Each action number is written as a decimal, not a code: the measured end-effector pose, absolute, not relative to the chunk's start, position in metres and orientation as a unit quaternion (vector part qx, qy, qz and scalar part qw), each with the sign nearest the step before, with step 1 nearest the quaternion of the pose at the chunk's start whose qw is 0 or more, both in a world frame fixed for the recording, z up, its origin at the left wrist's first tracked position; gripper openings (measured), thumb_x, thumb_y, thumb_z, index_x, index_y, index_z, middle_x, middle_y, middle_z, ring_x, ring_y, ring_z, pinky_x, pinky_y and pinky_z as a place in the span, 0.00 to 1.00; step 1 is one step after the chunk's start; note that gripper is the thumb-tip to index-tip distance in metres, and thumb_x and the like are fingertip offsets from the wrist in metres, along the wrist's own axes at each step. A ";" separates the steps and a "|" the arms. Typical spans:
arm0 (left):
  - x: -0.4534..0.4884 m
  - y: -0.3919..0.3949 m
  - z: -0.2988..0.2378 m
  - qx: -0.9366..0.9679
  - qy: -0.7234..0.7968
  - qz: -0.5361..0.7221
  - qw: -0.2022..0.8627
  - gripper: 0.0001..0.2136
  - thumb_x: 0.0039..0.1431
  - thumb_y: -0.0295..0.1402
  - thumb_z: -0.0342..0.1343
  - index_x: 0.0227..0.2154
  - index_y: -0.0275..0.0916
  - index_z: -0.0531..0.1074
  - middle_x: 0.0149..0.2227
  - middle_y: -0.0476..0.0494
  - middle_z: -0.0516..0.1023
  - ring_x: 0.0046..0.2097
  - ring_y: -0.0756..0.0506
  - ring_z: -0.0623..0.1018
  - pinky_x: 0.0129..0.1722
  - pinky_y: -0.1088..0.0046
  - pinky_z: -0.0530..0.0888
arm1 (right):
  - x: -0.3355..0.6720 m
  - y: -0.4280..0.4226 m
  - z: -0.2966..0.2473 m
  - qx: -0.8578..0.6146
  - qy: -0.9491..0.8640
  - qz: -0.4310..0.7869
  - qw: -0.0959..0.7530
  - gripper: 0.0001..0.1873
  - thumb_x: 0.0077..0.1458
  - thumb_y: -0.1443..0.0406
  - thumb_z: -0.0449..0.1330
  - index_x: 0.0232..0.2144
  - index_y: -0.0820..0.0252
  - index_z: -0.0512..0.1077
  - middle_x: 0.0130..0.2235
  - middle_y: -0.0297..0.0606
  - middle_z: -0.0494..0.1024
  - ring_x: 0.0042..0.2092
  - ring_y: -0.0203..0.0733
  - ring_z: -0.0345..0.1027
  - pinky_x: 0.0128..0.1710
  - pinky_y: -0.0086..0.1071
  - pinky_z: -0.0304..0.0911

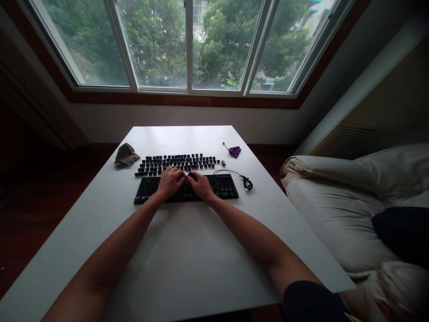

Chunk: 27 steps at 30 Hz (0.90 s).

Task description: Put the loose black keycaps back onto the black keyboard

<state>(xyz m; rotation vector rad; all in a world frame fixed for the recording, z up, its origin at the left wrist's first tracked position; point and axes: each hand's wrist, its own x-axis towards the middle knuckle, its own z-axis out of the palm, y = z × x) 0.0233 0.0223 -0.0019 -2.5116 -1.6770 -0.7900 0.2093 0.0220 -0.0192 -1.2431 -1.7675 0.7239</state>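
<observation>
A black keyboard [221, 188] lies across the white table in front of me, partly hidden under both my hands. My left hand [170, 181] rests over its middle, fingers curled and drawn together; what they hold, if anything, is hidden. Close on its right, my right hand [201, 184] pinches a small black piece that looks like a keycap [190, 174], just above the keyboard's back edge. Behind the keyboard, loose black keycaps [181, 162] are spread in several rows on the table.
The white table [187, 255] stands below a wide window. A grey cloth [126, 155] lies at the back left. At the back right are a purple cloth [235, 151] and a thin stick with a dark tip. A bundled black cable [247, 183] sits right of the keyboard. A pale sofa [328, 214] adjoins the right.
</observation>
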 end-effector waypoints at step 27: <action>0.009 0.010 -0.009 -0.823 -0.530 -0.204 -0.020 0.09 0.56 0.33 0.58 0.40 0.43 0.74 0.43 0.42 0.73 0.48 0.39 0.72 0.51 0.60 0.69 | 0.215 0.025 -0.013 -0.380 -0.729 0.392 0.414 0.15 0.60 0.53 0.58 0.39 0.58 0.73 0.29 0.32 0.78 0.31 0.37 0.70 0.34 0.29 0.63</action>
